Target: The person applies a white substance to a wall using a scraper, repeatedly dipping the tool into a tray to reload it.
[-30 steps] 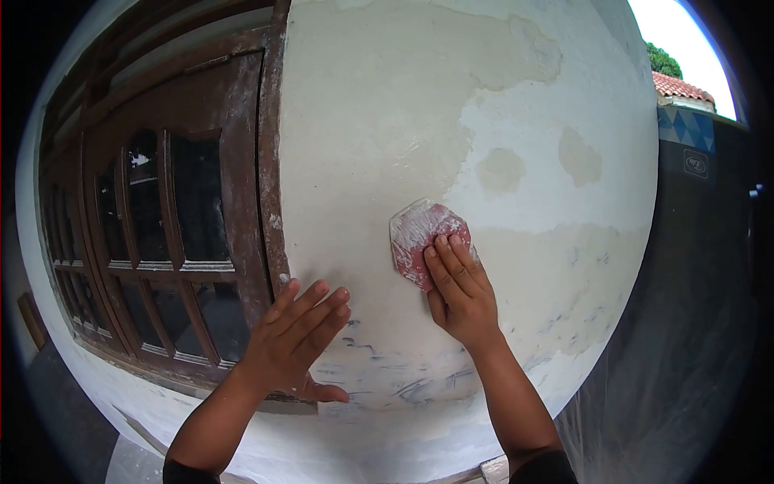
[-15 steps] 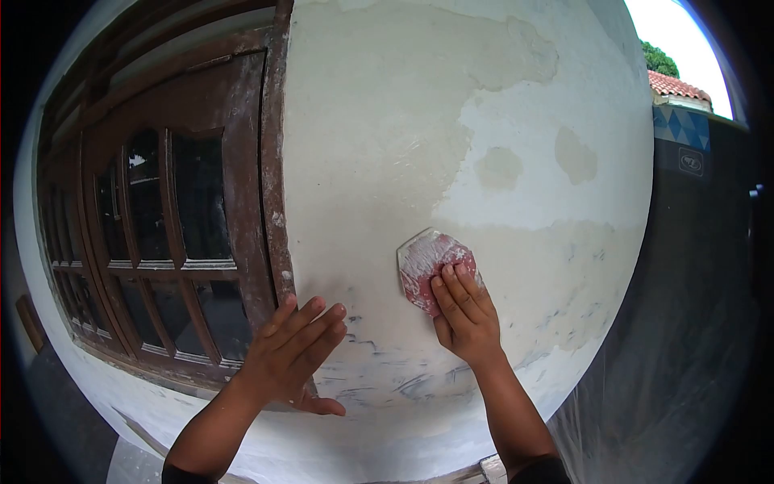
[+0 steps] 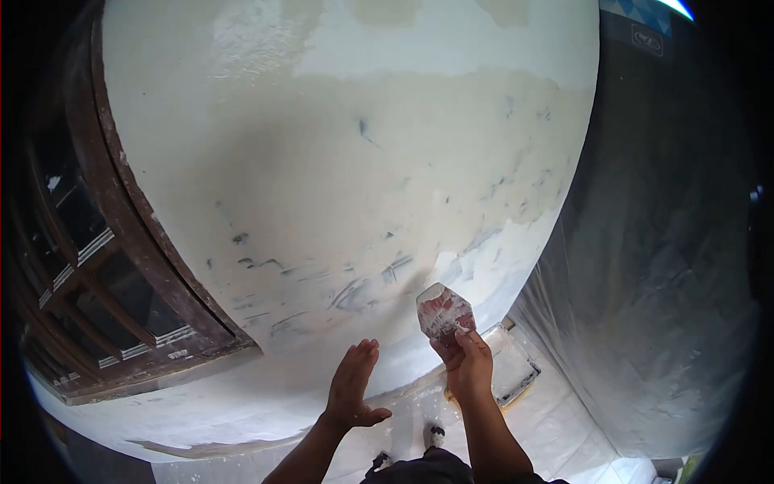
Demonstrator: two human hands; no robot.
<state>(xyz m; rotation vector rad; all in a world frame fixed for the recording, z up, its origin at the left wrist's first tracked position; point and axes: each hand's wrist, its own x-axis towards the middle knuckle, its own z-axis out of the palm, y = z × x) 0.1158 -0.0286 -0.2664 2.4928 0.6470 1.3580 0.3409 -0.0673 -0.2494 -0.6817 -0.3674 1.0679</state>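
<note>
My right hand (image 3: 469, 363) grips the lower edge of a red, roughly hexagonal flat tool (image 3: 445, 313) smeared with white paste. The tool is in front of the lower part of the wall (image 3: 322, 169); whether it touches the wall I cannot tell. To its left, my left hand (image 3: 353, 387) is raised with nothing in it, its fingers stretched and its thumb apart. Beige filler patches and dark scuff marks cover the wall above both hands.
On the floor behind my right hand lies a tray (image 3: 513, 367) with a pale surface. A brown wooden window frame (image 3: 153, 242) stands at the left. Dark plastic sheeting (image 3: 645, 266) hangs at the right. My feet show at the bottom.
The view has tilted down, bringing the floor, tray and feet into sight. My right hand now holds the tool by its lower edge instead of pressing its face flat on the wall.
</note>
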